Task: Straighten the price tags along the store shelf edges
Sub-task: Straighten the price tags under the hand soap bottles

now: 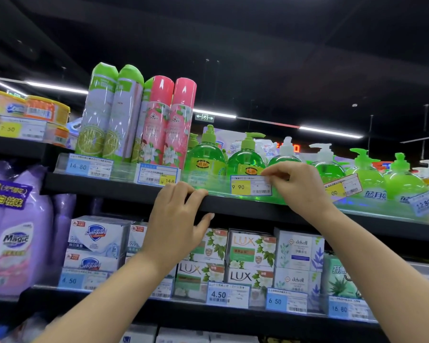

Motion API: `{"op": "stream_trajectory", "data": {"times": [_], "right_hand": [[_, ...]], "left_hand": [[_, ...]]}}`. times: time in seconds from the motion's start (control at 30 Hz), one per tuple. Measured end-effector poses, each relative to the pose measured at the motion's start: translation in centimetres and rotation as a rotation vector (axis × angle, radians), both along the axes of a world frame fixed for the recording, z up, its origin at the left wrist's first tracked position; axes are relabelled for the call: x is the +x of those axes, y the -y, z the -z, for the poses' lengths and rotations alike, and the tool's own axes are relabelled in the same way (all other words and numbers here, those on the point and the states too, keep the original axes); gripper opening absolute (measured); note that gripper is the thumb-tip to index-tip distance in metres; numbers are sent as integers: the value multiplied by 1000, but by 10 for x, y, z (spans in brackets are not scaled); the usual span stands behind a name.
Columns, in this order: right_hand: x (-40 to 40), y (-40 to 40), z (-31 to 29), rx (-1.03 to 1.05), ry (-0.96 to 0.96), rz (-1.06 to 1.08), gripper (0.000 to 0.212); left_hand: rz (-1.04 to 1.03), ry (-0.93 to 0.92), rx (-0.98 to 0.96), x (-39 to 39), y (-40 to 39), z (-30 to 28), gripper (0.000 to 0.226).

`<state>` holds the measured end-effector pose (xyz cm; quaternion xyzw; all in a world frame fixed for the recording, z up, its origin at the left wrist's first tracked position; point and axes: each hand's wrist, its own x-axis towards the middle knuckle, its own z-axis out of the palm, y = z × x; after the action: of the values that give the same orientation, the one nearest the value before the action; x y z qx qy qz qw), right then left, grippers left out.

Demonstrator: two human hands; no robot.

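Right hand (299, 186) pinches the 9.90 price tag (251, 185) at its top right corner, on the upper shelf (124, 188) front edge. Left hand (176, 219) grips that edge below green soap bottles (206, 157).

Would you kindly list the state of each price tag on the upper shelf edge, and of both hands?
9.90 tag: level, top right corner pinched by right hand.
14.80 tag: seated, roughly level.
14.8 tag: seated, roughly level.
Orange-edged tag: tilted, crooked.
12.80 tag: tilted, crooked.
Left hand: gripping the shelf edge.
Right hand: pinching the 9.90 tag.
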<state>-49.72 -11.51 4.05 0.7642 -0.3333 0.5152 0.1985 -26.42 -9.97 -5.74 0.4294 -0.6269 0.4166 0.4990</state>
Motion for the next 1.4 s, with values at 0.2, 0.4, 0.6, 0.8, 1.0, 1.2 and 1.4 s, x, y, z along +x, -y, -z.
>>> {"op": "stream_trajectory", "data": {"times": [0.2, 0.4, 0.6, 0.8, 1.0, 1.2, 1.4], "right_hand": [[5, -2, 0, 39, 71, -46, 17], [7, -3, 2, 68, 71, -38, 16], [5, -7, 6, -42, -111, 116, 17], [3, -6, 18, -39, -151, 163, 20], [2, -15, 25, 26, -237, 211, 34], [9, -18, 27, 43, -252, 238, 36], [12, -23, 29, 87, -225, 210, 39]], "left_hand": [[-1, 4, -5, 0, 2, 0, 42], [14, -8, -9, 1, 2, 1, 42], [8, -8, 12, 0, -1, 1, 42], [-3, 7, 62, 0, -4, 1, 44], [-55, 52, 105, 1, -8, 2, 50], [-46, 37, 133, 0, -12, -1, 50], [-32, 56, 166, 3, -16, -3, 52]]}}
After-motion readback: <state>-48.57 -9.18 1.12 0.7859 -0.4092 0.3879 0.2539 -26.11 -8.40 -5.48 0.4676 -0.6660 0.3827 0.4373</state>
